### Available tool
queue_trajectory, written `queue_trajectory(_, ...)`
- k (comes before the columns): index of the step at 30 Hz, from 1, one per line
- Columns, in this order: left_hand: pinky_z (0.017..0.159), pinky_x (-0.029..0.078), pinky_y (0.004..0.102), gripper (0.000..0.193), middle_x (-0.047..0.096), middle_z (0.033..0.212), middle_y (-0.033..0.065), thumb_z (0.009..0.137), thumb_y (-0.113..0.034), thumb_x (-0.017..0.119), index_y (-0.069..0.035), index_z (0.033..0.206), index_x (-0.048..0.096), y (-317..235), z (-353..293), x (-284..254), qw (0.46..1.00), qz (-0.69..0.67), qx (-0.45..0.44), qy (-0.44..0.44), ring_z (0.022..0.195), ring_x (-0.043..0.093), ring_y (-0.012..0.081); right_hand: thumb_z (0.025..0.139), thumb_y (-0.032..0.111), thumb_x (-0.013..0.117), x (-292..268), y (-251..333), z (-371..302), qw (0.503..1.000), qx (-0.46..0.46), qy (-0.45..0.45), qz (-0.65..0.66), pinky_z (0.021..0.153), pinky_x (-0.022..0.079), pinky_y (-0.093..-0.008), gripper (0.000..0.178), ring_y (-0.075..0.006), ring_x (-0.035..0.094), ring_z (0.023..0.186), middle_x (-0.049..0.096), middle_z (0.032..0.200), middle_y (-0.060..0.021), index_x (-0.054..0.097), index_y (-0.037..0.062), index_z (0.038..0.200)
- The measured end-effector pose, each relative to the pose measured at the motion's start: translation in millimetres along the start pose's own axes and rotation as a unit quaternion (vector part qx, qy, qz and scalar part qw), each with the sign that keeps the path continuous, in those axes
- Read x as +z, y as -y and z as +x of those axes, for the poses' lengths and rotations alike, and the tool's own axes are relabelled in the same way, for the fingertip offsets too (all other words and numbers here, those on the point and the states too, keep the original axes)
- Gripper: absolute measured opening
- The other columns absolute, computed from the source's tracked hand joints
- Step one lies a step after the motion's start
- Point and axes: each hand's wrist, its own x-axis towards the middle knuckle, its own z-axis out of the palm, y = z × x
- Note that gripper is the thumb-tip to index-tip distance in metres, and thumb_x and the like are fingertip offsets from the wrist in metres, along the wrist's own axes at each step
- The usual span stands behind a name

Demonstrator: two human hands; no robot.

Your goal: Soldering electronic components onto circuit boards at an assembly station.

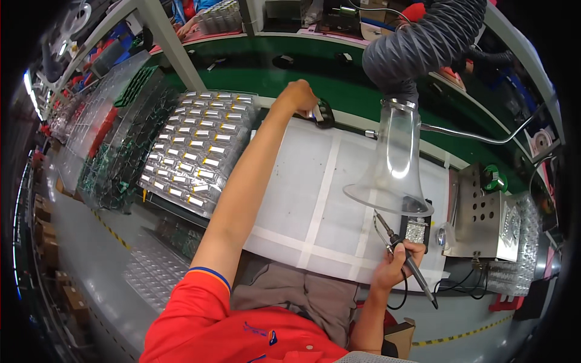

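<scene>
My left arm stretches across the white work mat to its far edge, beside the green conveyor belt. There my left hand point(299, 97) is closed on a small black rounded part point(325, 114) with a pale piece along it; the fingertips are partly hidden. At the mat's near right, my right hand point(396, 264) grips a soldering iron point(414, 266) with a thin metal guide along its shaft. The iron's tip points up and away, just below the clear funnel-shaped fume hood point(396, 157).
A grey ribbed duct point(417, 48) feeds the hood. Left of the mat, clear trays point(200, 145) hold rows of silvery parts. A perforated metal box point(478, 212) and a green solder spool point(495, 179) stand right. Small dark parts lie on the green belt point(242, 57).
</scene>
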Motion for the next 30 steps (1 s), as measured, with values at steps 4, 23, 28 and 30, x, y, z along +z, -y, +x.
queue_trajectory(4,0.070,0.061,0.0382,0.046,0.069,0.101,0.0273,0.081,-0.012,0.066,0.011,0.119,0.054,11.9,57.9,8.7,0.965,-0.165,-0.064,-0.196,0.087,0.073,0.0350,0.086,0.012,0.061,-1.9,-2.2,0.0,1.000,0.019,-0.009,0.003,0.046,0.033,-0.0183,0.017,-0.0065,0.040,0.054,0.045,0.077,-0.0020,0.047,0.0056,0.092)
queue_trajectory(23,0.106,0.039,0.0509,0.054,0.053,0.139,0.0175,0.087,-0.041,0.063,-0.013,0.133,0.057,88.3,181.1,-24.7,0.909,0.366,-0.093,-0.175,0.133,0.046,0.0372,0.088,0.009,0.061,2.3,4.4,2.8,0.999,0.043,0.026,0.008,0.057,0.032,-0.0218,0.019,-0.0064,0.039,0.061,0.044,0.072,-0.0012,0.044,0.0038,0.094)
queue_trajectory(28,0.104,0.043,0.0506,0.049,0.059,0.132,0.0184,0.085,-0.038,0.068,-0.008,0.123,0.064,52.4,134.4,-22.9,0.940,0.284,-0.053,-0.182,0.128,0.053,0.0368,0.088,0.007,0.060,4.1,4.7,3.0,1.000,0.023,0.010,0.006,0.054,0.034,-0.0219,0.016,-0.0066,0.042,0.059,0.045,0.073,-0.0017,0.045,0.0039,0.093)
queue_trajectory(30,0.099,0.048,0.0471,0.048,0.064,0.124,0.0185,0.082,-0.037,0.072,-0.006,0.118,0.067,30.1,101.8,-19.1,0.958,0.230,-0.023,-0.171,0.120,0.060,0.0342,0.087,0.007,0.060,2.9,4.5,2.5,1.000,0.018,0.005,0.005,0.053,0.033,-0.0215,0.016,-0.0066,0.042,0.058,0.045,0.073,-0.0016,0.046,0.0040,0.093)
